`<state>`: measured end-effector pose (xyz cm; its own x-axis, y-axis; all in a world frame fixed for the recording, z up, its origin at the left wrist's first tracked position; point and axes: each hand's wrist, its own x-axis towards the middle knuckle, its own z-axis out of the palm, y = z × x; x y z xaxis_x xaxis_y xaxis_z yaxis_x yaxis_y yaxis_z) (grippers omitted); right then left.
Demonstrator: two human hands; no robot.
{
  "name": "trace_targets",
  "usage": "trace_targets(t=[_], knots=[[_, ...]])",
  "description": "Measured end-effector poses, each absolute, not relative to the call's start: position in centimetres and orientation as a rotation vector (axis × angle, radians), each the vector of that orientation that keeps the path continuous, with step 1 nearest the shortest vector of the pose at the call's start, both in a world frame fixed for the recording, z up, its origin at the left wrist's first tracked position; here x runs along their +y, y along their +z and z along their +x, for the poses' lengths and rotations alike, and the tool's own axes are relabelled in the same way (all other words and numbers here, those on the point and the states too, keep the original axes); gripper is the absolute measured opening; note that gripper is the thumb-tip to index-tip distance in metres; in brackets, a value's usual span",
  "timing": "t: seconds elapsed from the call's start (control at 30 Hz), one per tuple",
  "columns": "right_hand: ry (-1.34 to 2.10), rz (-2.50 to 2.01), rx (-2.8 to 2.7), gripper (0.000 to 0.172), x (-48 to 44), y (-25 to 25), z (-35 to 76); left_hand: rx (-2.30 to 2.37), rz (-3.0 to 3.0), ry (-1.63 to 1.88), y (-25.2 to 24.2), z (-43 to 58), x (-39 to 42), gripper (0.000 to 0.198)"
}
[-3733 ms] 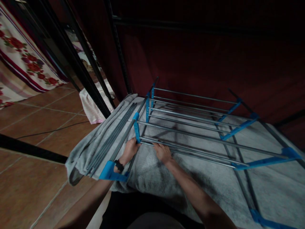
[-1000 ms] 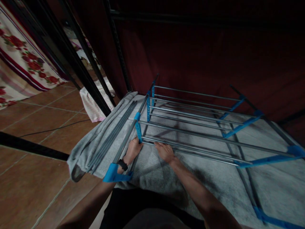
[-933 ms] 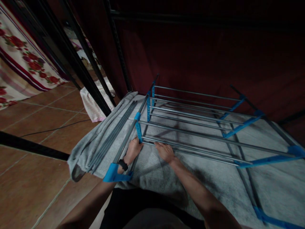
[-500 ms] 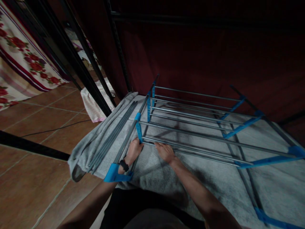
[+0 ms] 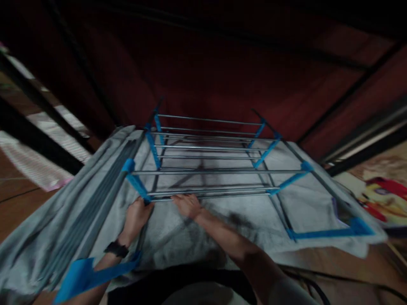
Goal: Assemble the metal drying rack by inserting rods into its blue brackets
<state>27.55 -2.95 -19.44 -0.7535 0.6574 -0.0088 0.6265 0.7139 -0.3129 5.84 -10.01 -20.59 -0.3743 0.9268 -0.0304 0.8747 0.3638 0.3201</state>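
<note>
A rack of grey metal tubes with blue plastic brackets lies on a grey blanket. My left hand, with a black band on its wrist, is closed around the lower end of the left blue bracket, where the nearest thin tube meets it. A little to the right, my right hand has its fingers closed on that same thin tube. The fingertips of both hands are partly hidden behind the tube and bracket.
Several loose grey tubes lie on the blanket at the left. Dark metal posts stand at the left, with a striped cloth behind them. A dark red curtain hangs behind the rack. Black cables lie at the lower right.
The view has turned to the right, so the rack appears further left and its right end shows fully. Both hands keep their places on the rack.
</note>
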Motion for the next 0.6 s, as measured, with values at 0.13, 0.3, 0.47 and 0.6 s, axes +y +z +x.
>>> trace_targets(t=[0.13, 0.3, 0.47, 0.6], knots=[[0.398, -1.025, -2.786, 0.027, -2.2, -19.67, 27.57, 2.459, 1.635, 0.274, -21.39, 4.85, -9.1, 0.025], [0.348, -0.971, -2.768, 0.024, -2.27, -19.3, 27.79, 2.465, 1.587, 0.26, -21.16, 5.06, -9.1, 0.03], [0.388, -0.977, -2.722, 0.025, -2.39, -19.53, 27.8, 2.466, 1.555, 0.269, -21.2, 4.96, -8.99, 0.035], [0.408, -0.967, -2.685, 0.024, -2.39, -19.66, 27.76, 2.476, 1.609, 0.305, -21.56, 4.73, -8.94, 0.033]])
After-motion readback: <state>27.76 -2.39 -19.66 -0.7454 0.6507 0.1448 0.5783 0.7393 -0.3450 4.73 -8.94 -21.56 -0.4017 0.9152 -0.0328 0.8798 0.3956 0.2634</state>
